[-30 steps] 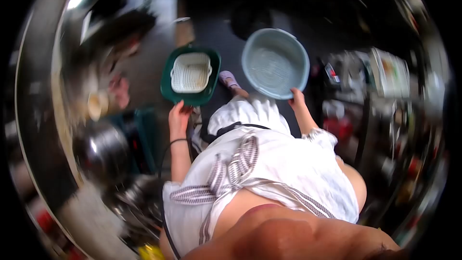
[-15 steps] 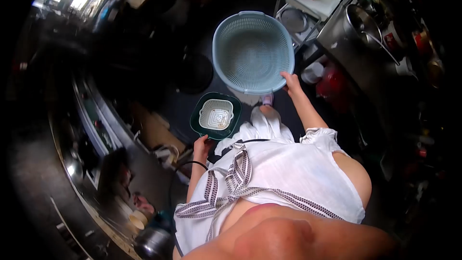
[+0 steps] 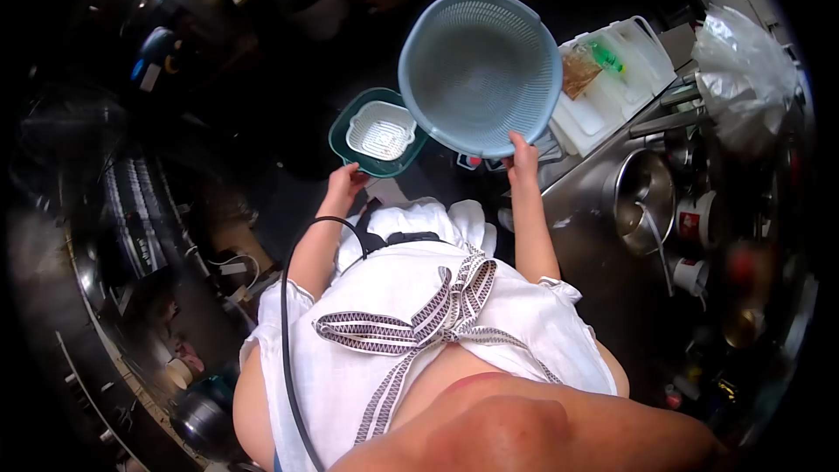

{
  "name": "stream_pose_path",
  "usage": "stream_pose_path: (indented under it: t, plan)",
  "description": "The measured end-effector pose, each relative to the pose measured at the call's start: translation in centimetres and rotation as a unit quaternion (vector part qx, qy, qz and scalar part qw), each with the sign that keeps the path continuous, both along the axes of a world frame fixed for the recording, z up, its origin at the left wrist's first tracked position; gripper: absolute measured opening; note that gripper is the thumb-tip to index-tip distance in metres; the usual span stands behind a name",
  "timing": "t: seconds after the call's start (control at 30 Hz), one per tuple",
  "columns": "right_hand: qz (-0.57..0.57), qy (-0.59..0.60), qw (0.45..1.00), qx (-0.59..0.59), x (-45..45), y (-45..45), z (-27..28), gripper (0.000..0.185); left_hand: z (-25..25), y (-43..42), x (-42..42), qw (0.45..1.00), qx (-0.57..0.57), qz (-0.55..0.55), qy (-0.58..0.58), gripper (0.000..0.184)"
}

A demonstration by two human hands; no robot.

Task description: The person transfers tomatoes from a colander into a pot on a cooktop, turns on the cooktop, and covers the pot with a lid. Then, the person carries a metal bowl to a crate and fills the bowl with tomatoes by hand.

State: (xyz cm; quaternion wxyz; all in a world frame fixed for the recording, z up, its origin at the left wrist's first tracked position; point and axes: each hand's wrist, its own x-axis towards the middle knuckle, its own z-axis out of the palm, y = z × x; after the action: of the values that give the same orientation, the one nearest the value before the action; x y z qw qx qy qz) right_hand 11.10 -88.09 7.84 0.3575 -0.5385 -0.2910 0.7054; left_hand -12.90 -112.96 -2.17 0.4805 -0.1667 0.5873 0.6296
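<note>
My right hand (image 3: 522,157) grips the near rim of a large light-blue plastic colander (image 3: 481,70), which is held up with its inside toward me. To its left, my left hand (image 3: 347,180) is closed on the near edge of a dark green basin (image 3: 344,137). A small white slatted basket (image 3: 382,130) sits inside that basin, with a few tiny bits on its bottom. The colander's left side comes close to the basin's right rim; I cannot tell if they touch.
On the right, a metal counter (image 3: 572,218) carries a steel pot (image 3: 625,201) with a ladle (image 3: 657,245). A white tray (image 3: 629,105) beyond it holds a green item and a brown packet. A clear plastic bag (image 3: 743,70) hangs at far right. A black cable (image 3: 285,323) crosses my left side.
Both hands have lifted forward, bringing the colander and the basin with its basket up and closer together. My view has turned, so the counter and white tray now show nearer on the right.
</note>
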Motion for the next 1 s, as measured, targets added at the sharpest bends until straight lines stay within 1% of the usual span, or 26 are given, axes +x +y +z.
stream_pose_path:
  t: [0.03,0.1,0.13,0.17,0.23,0.3,0.33,0.37,0.43,0.47,0.53,0.57,0.63,0.7,0.77,0.8,0.87,0.9,0.93,0.97,1.0]
  plan:
    - [0.016,0.016,1.0,0.007,-0.7,1.3,-0.2,0.018,-0.3,1.4,-1.0,1.0,-0.002,0.002,0.011,0.013]
    - [0.009,0.039,0.999,-0.023,-1.9,3.9,-0.7,0.019,-1.8,4.2,-3.4,0.998,0.037,0.037,0.022,0.008]
    - [0.02,0.04,0.999,-0.026,-2.5,5.9,-1.4,0.018,-1.3,5.6,-4.4,0.997,0.045,0.057,0.022,0.007]
    - [0.03,0.043,0.998,-0.026,-3.0,7.7,-2.1,0.017,-1.8,6.8,-6.1,0.996,0.056,0.056,0.043,0.007]
    - [0.039,0.033,0.998,-0.022,-4.7,11.0,-1.7,0.014,-1.7,9.6,-9.0,0.994,0.046,0.083,0.057,0.007]
    - [0.016,0.055,0.998,-0.033,-6.6,15.2,-2.6,0.022,-2.6,12.3,-13.1,0.992,0.072,0.088,0.057,0.007]
    - [0.019,0.015,0.999,-0.049,-6.9,17.6,-3.6,0.023,-2.6,13.5,-14.9,0.992,0.062,0.094,0.052,0.007]
    - [-0.005,0.023,0.999,-0.035,-7.4,19.8,-3.9,0.023,-3.7,14.9,-17.2,0.992,0.075,0.089,0.047,0.008]
    - [-0.024,0.019,0.999,-0.043,-9.5,22.7,-4.0,0.02,-3.3,17.9,-20.9,0.992,0.049,0.101,0.058,0.009]
    - [-0.038,0.025,0.998,-0.039,-10.8,24.0,-3.8,0.02,-3.2,19.5,-22.9,0.994,0.035,0.086,0.063,0.01]
    - [-0.103,-0.008,0.995,-0.007,-12.4,26.6,-3.8,0.016,-2.9,23.2,-25.8,0.994,0.029,0.082,0.07,0.01]
    - [-0.109,-0.008,0.994,-0.013,-12.5,27.4,-3.7,0.016,-2.5,23.8,-26.5,0.992,0.017,0.094,0.077,0.01]
    - [-0.104,-0.059,0.991,-0.058,-12.4,29.4,-3.5,0.014,-1.5,27.0,-28.3,0.994,0.027,0.062,0.086,0.01]
    - [-0.141,-0.057,0.987,-0.053,-12.6,31.4,-3.8,0.014,0.3,31.2,-29.4,0.997,0.022,0.033,0.071,0.01]
    - [-0.175,-0.043,0.981,-0.07,-12.5,34.0,-4.5,0.015,1.0,35.6,-30.5,0.997,0.043,-0.015,0.058,0.009]
    - [-0.178,-0.053,0.978,-0.09,-12.5,35.1,-4.9,0.017,1.6,37.6,-30.6,0.996,0.052,-0.035,0.063,0.01]
    - [-0.2,-0.051,0.974,-0.093,-12.6,37.5,-5.6,0.016,3.5,43.0,-30.7,0.993,0.057,-0.075,0.066,0.01]
    - [-0.207,-0.052,0.973,-0.089,-12.7,39.1,-5.8,0.017,4.7,46.3,-30.5,0.989,0.09,-0.104,0.06,0.011]
    - [-0.239,-0.045,0.967,-0.078,-13.0,40.6,-5.8,0.017,5.7,49.4,-30.4,0.982,0.123,-0.13,0.054,0.013]
    - [-0.246,-0.042,0.965,-0.077,-13.2,42.4,-5.8,0.017,6.4,52.7,-30.2,0.981,0.125,-0.138,0.055,0.013]
    - [-0.273,-0.044,0.958,-0.072,-13.3,44.5,-5.6,0.017,7.1,56.2,-30.0,0.972,0.163,-0.161,0.059,0.013]
